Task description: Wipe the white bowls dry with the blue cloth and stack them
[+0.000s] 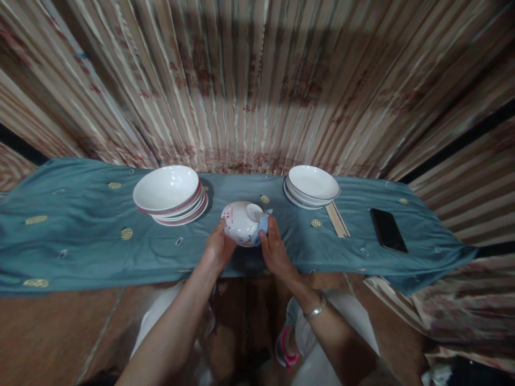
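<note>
The left hand [218,247] grips the small white bowl [241,222] with red marks from its left side, fingers wrapped on the wall, so it is closed on the bowl. The right hand [274,247] presses a light blue cloth [261,225] against the bowl's right side, fingers closed on the cloth. The bowl is turned with its foot up and tilted, held just above the blue tablecloth [80,236], near the front middle of it.

I think the bowl can slip: only one hand really holds it, and the cloth gives a smooth contact. If the rubbing pushes too hard to the left, the bowl may fall on the table or over the front edge to the floor.

Behind on the left stands a stack of bowls [171,194], quite near. Behind on the right is a stack of plates [311,186], with chopsticks [337,220] beside it, and a dark phone [388,230] farther right. A wide elbow move could strike the nearer stack.
</note>
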### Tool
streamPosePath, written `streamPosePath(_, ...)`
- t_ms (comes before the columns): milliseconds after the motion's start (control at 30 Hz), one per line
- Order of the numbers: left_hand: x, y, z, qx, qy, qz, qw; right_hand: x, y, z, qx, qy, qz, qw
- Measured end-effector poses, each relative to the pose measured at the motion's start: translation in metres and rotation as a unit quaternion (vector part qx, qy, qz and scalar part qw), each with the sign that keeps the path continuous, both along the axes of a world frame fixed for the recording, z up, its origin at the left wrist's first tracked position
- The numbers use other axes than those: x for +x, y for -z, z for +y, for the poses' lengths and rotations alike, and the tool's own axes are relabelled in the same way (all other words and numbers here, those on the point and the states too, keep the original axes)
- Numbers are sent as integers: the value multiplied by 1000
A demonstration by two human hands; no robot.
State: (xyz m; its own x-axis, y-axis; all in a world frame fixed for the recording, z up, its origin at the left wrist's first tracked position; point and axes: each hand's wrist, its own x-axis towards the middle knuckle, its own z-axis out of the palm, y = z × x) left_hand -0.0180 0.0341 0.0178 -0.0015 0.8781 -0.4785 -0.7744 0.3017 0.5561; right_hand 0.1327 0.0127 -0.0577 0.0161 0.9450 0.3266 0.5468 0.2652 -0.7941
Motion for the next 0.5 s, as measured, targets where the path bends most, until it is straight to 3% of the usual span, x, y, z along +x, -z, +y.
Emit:
streamPosePath(200,-1,3,0,12,6,1,1000,-2,-3,-7,16,-2,-38,999)
streamPosePath(500,3,-13,-2,-19,5,10,1000,-7,-7,-31,55,-30,-111,992)
